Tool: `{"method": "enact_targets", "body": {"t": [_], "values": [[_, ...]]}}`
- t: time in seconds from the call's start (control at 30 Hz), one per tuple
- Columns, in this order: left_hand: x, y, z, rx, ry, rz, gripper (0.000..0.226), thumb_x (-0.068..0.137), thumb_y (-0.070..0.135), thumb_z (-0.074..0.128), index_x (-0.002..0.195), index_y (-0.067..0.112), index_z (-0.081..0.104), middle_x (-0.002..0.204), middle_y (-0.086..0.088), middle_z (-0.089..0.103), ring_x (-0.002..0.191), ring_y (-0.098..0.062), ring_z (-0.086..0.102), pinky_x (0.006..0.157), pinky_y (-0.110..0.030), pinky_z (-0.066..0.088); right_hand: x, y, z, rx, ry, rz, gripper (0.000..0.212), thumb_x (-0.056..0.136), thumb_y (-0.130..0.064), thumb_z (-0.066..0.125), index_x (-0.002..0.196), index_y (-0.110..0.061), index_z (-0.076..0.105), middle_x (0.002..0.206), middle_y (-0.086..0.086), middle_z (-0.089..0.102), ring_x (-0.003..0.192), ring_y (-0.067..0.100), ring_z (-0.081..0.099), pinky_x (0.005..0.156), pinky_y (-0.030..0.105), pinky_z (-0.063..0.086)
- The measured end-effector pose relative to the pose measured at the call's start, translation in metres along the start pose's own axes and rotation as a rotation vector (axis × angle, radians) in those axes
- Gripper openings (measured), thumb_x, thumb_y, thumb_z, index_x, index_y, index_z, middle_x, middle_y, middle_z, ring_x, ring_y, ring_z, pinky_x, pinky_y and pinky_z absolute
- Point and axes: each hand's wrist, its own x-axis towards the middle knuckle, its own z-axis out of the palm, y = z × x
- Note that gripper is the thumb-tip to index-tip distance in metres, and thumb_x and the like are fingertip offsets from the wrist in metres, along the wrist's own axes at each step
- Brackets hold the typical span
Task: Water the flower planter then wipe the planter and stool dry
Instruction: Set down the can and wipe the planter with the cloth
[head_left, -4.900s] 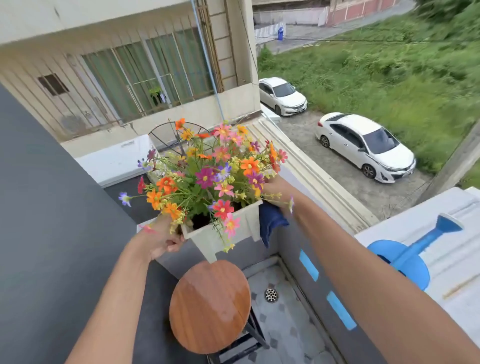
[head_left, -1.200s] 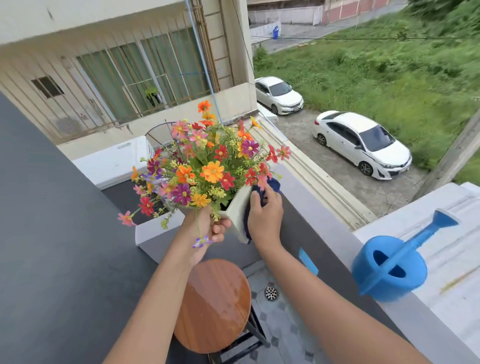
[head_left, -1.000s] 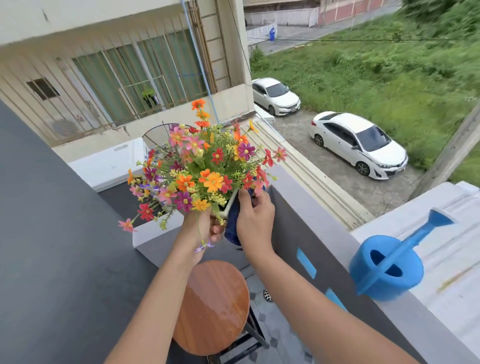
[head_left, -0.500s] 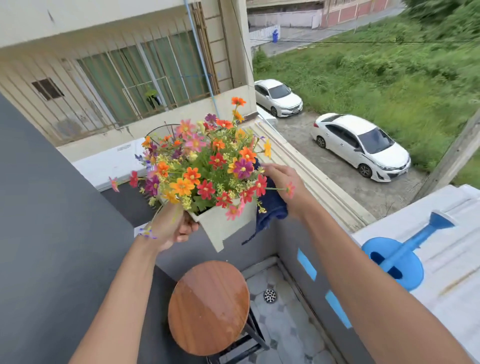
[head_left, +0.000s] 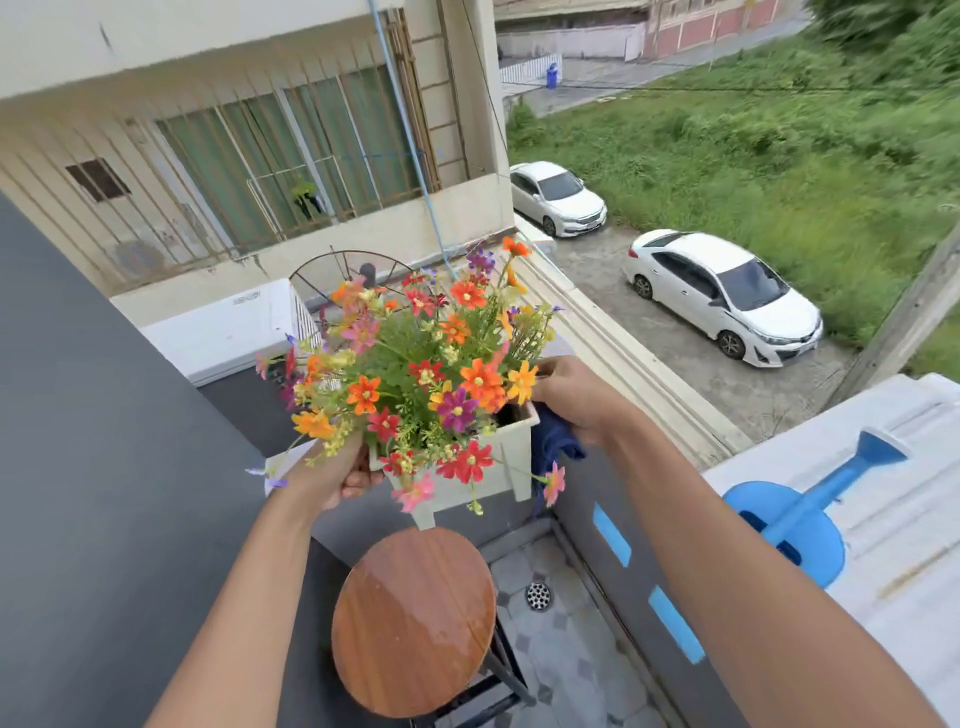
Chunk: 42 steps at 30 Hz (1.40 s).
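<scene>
An upper-floor home balcony: tiled floor (head_left: 571, 670) with a drain (head_left: 538, 595), dark parapet (head_left: 639, 587), a neighbouring barred window (head_left: 291, 150), and parked cars (head_left: 722, 293) and grass (head_left: 779, 156) below.

The planter (head_left: 470, 470) looks like matt cream plastic, the cloth (head_left: 551, 441) at its three o'clock side soft dark-blue fabric, the stool (head_left: 413, 618) seat glossy wet-looking wood on dark metal legs, and the watering can (head_left: 789, 525) smooth blue plastic.
</scene>
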Motion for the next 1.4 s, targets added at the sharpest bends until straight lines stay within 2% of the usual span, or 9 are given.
{"method": "enact_targets", "body": {"t": [0.1,0.27,0.4,0.63,0.8,0.93,1.07,1.17,1.4], "values": [[-0.003,0.001,0.005,-0.045,0.029,0.002,0.048,0.106,0.037,0.018,0.068,0.013,0.034,0.027,0.002,0.036,0.020,0.000,0.017,0.029,-0.012,0.012,0.000,-0.001,0.003,-0.039,0.056,0.048,0.030,0.060,-0.006,0.074,0.083,0.011,0.064,0.070,0.017,0.058,0.060,0.023,0.055,0.050,0.026,0.043],[0.007,0.006,0.010,-0.099,0.037,0.101,0.061,0.102,0.023,0.030,0.045,0.020,0.052,0.051,-0.010,0.042,0.027,-0.008,0.019,0.039,-0.013,0.013,0.002,0.000,0.018,0.069,0.341,0.053,0.013,0.056,-0.012,0.067,0.065,-0.005,0.059,0.058,0.010,0.033,0.053,0.019,0.029,0.048,0.029,0.025],[0.009,0.000,0.021,0.097,0.249,0.163,0.019,0.092,0.004,0.040,0.075,0.000,0.048,0.062,-0.011,0.053,0.028,-0.006,0.033,0.038,-0.015,0.024,0.006,0.014,0.024,0.120,0.498,0.035,0.017,0.051,-0.014,0.068,0.054,-0.013,0.051,0.050,0.003,0.032,0.055,0.018,0.030,0.049,0.032,0.026],[-0.004,-0.009,0.066,0.234,0.117,-0.008,0.027,0.099,0.037,0.033,0.080,0.025,0.048,0.062,-0.017,0.063,0.039,-0.019,0.038,0.042,-0.018,0.024,0.004,0.031,0.037,0.172,0.674,0.002,0.026,0.055,-0.026,0.069,0.062,-0.008,0.051,0.056,0.003,0.042,0.056,0.016,0.036,0.051,0.038,0.034],[-0.003,-0.009,0.103,0.116,0.096,-0.029,0.052,0.084,0.068,0.046,0.079,0.016,0.051,0.051,-0.005,0.060,0.035,-0.014,0.033,0.039,-0.017,0.020,-0.008,0.034,0.060,0.051,0.654,-0.103,0.029,0.064,-0.025,0.072,0.071,-0.001,0.058,0.055,-0.001,0.051,0.052,0.016,0.041,0.055,0.031,0.039],[0.004,-0.007,0.093,0.039,0.177,-0.008,0.031,0.085,0.036,0.051,0.081,0.005,0.052,0.057,-0.016,0.059,0.028,-0.014,0.031,0.037,-0.014,0.023,-0.015,0.036,0.071,-0.020,0.619,-0.229,0.031,0.072,-0.028,0.069,0.078,-0.002,0.055,0.066,0.015,0.060,0.060,0.030,0.049,0.060,0.041,0.044],[0.000,-0.001,0.078,-0.035,0.147,0.017,0.029,0.084,0.026,0.048,0.066,0.005,0.050,0.036,-0.004,0.046,0.031,-0.015,0.026,0.038,-0.015,0.021,-0.024,0.041,0.080,-0.083,0.474,-0.302,0.031,0.088,-0.028,0.062,0.114,-0.013,0.053,0.087,0.015,0.055,0.072,0.024,0.053,0.070,0.037,0.041],[-0.007,0.002,0.070,-0.076,0.069,0.029,0.033,0.086,0.022,0.044,0.064,0.001,0.057,0.050,-0.016,0.058,0.034,-0.015,0.025,0.040,-0.019,0.018,-0.032,0.046,0.076,-0.175,0.404,-0.296,0.062,0.098,-0.019,0.057,0.154,-0.012,0.032,0.107,0.007,0.046,0.088,0.018,0.050,0.082,0.022,0.034],[-0.019,0.001,0.066,-0.091,-0.028,0.072,0.031,0.090,0.019,0.040,0.074,-0.001,0.058,0.053,-0.013,0.058,0.032,-0.012,0.023,0.042,-0.021,0.017,0.001,0.032,0.043,-0.211,0.524,-0.261,0.035,0.096,-0.014,0.052,0.130,-0.017,0.056,0.111,0.005,0.044,0.092,0.017,0.045,0.087,0.032,0.038]]}}
